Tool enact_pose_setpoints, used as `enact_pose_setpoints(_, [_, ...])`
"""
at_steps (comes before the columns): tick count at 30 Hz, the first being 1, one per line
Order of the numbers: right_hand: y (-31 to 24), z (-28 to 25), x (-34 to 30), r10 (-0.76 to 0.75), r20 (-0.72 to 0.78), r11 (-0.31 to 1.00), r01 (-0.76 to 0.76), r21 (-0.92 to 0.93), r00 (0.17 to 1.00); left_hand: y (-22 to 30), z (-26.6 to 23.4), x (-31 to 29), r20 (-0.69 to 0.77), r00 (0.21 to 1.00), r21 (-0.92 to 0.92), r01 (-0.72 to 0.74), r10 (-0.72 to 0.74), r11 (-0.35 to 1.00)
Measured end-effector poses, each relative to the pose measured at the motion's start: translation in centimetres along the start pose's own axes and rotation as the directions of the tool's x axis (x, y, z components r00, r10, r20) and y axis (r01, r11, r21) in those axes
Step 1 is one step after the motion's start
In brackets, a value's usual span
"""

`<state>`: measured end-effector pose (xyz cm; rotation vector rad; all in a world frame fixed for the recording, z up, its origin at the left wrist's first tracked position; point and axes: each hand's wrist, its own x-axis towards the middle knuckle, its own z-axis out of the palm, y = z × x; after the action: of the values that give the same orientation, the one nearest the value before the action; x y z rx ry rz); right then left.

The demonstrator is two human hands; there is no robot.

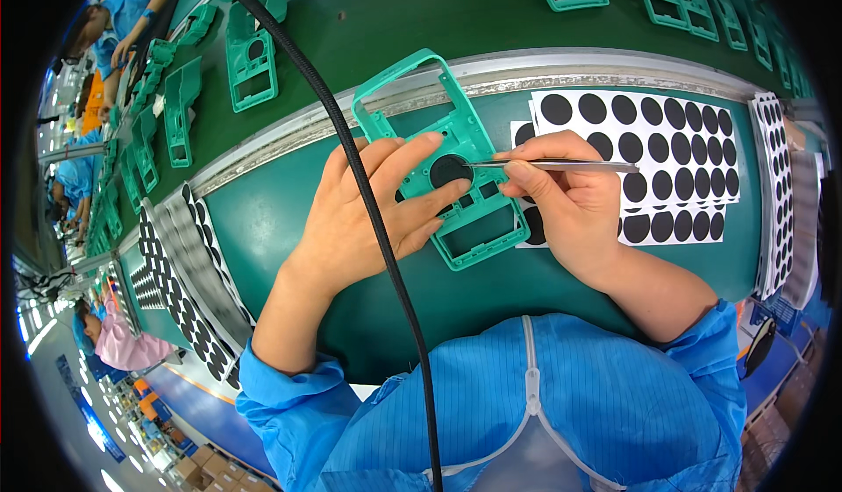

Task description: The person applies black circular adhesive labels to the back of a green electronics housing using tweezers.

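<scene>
A green plastic housing [469, 137] with rectangular openings lies tilted in front of me on the green work surface. My left hand [338, 220] holds it from the left, fingers spread over its face. One fingertip presses near the lower edge of a black round pad [449, 171] in the housing's circular recess. From the right, my right hand [574, 211] pinches a pair of metal tweezers [596, 166], whose tips touch the pad's right edge. Beside my right hand lie white sheets [649, 124] of black round pads, partly hidden by that hand.
A black cable [355, 159] hangs across the view in front of my left hand. Past a metal rail [596, 64], more green housings [250, 62] lie on a dark green belt [377, 10]. Pad sheets [180, 290] lie at left, others [772, 194] at far right. Other people work at far left.
</scene>
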<state>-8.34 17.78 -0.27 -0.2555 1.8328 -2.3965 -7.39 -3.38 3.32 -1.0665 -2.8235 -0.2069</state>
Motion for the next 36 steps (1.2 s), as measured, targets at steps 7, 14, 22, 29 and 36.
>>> enact_pose_setpoints(7, [0.1, 0.0, 0.0, -0.031, 0.001, 0.999, 0.031, -0.032, 1.000, -0.3, 0.1, -0.1, 0.007, 0.999, 0.029, -0.038, 0.038, 0.999])
enact_pose_setpoints(14, [0.4, 0.0, -0.1, -0.061, -0.003, 0.997, 0.060, -0.050, 0.998, -0.2, -0.1, 0.1, 0.007, 0.999, 0.040, -0.047, 0.046, 0.998])
enact_pose_setpoints(22, [0.1, 0.0, -0.1, -0.075, 0.025, 0.988, 0.078, -0.134, 0.997, 0.1, -0.4, 0.2, 0.037, 0.998, 0.084, -0.046, 0.043, 0.995])
enact_pose_setpoints(29, [-0.2, -0.2, 0.4, -0.246, 0.110, 0.894, 0.270, -0.358, 0.963, 0.7, -1.0, 0.3, 0.101, 0.994, 0.032, 0.045, -0.048, 0.998])
enact_pose_setpoints(36, [-0.2, -0.1, 0.7, -0.498, 0.328, 0.631, 0.595, -0.498, 0.803, 0.7, -0.5, 0.1, 0.077, 0.995, 0.015, 0.057, -0.058, 0.998])
